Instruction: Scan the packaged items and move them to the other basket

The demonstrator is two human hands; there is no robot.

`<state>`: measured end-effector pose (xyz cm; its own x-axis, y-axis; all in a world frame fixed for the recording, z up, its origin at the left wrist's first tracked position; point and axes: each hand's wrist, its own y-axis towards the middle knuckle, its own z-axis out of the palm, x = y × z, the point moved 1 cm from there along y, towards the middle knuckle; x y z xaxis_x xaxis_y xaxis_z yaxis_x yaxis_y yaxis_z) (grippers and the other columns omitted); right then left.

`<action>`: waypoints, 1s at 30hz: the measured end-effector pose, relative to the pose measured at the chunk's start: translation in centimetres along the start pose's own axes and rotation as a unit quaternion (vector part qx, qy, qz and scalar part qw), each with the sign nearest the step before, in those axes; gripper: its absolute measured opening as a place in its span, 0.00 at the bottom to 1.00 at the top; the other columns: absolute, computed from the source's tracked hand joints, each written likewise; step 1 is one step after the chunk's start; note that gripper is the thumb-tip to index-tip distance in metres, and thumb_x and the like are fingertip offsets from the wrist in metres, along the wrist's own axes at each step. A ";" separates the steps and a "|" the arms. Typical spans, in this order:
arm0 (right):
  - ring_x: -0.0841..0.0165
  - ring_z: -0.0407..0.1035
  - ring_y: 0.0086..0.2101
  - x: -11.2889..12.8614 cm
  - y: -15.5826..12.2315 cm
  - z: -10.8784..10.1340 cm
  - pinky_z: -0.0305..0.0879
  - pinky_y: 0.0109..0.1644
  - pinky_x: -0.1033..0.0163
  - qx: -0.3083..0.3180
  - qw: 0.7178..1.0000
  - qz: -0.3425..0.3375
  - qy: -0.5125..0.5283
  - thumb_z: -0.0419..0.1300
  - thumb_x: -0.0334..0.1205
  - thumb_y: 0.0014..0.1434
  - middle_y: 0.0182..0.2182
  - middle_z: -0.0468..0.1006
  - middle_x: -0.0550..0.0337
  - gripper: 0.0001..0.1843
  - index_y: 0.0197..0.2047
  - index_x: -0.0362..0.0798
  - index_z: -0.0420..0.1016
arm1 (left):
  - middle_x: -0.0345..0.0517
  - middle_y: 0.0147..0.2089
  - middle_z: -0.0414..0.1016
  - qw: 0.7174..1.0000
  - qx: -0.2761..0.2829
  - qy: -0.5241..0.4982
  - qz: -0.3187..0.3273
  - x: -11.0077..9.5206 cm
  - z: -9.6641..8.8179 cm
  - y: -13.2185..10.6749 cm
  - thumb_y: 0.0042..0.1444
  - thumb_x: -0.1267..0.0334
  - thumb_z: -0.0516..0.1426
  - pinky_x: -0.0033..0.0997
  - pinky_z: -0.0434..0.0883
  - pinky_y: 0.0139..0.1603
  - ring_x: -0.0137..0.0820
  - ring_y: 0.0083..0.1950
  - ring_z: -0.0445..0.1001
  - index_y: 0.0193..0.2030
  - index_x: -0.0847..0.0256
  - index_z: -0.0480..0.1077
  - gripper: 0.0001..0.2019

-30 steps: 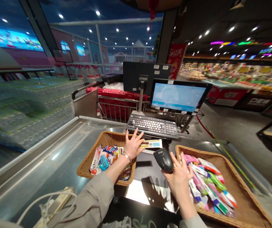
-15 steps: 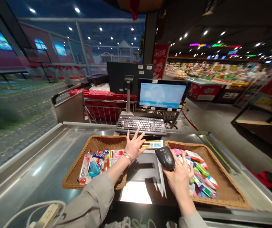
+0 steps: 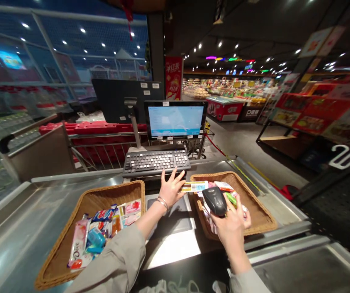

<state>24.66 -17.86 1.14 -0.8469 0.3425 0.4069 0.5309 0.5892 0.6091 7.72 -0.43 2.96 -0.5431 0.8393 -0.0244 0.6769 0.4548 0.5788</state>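
My left hand (image 3: 171, 190) has its fingers spread above and its thumb below a thin white-and-yellow package (image 3: 197, 186), gripping its left end. A barcode on the package faces me. My right hand (image 3: 231, 221) is wrapped around a black handheld barcode scanner (image 3: 214, 200), whose head points up and left, close by the package. Behind the scanner and partly hidden by my right hand is the right wicker basket (image 3: 258, 211), with colourful packaged goods in it. The left wicker basket (image 3: 60, 228) contains a Dove bar (image 3: 78, 244), a blue item (image 3: 96, 237) and other packets.
A keyboard (image 3: 156, 162) stands beyond my left hand, with a lit monitor (image 3: 176, 121) behind it. A second screen (image 3: 113, 97) shows its dark back. The metal counter (image 3: 12, 228) has raised edges. White hangers (image 3: 346, 156) hang at the right.
My view has turned right, so the baskets and monitors appear farther left. Both hands have moved right with it, still with the package and the scanner, the scanner now over the right basket.
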 end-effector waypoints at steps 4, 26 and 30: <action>0.53 0.54 0.63 -1.4 -0.1 -0.5 0.39 0.63 0.43 -0.010 0.999 0.039 -0.011 0.49 0.65 0.59 0.52 0.78 0.50 0.31 0.48 0.51 0.79 | 0.50 0.68 0.66 1.000 0.009 -0.014 0.020 -1.0 0.8 1.0 0.56 0.55 0.61 0.75 0.32 0.69 0.52 0.73 0.53 0.52 0.53 0.75 0.16; 0.53 0.55 0.63 -5.9 -1.5 -3.2 0.40 0.63 0.41 -0.086 0.990 0.100 -0.056 0.48 0.62 0.59 0.51 0.79 0.50 0.29 0.45 0.49 0.79 | 0.48 0.69 0.64 0.987 0.043 -0.060 0.141 -6.0 5.7 4.0 0.57 0.57 0.61 0.72 0.22 0.69 0.48 0.75 0.48 0.60 0.50 0.69 0.22; 0.52 0.55 0.63 -6.3 -1.6 -3.7 0.40 0.63 0.40 -0.097 0.988 0.107 -0.060 0.49 0.61 0.59 0.49 0.79 0.49 0.27 0.40 0.50 0.80 | 0.49 0.68 0.66 0.985 0.040 -0.059 0.156 -6.7 6.4 4.4 0.57 0.58 0.61 0.72 0.24 0.69 0.48 0.75 0.49 0.60 0.50 0.69 0.22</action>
<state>29.27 -23.70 0.15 -0.7063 0.5345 0.4642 0.6841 0.3464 0.6419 17.47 -2.15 0.43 -0.2437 0.9687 0.0475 0.8410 0.1867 0.5077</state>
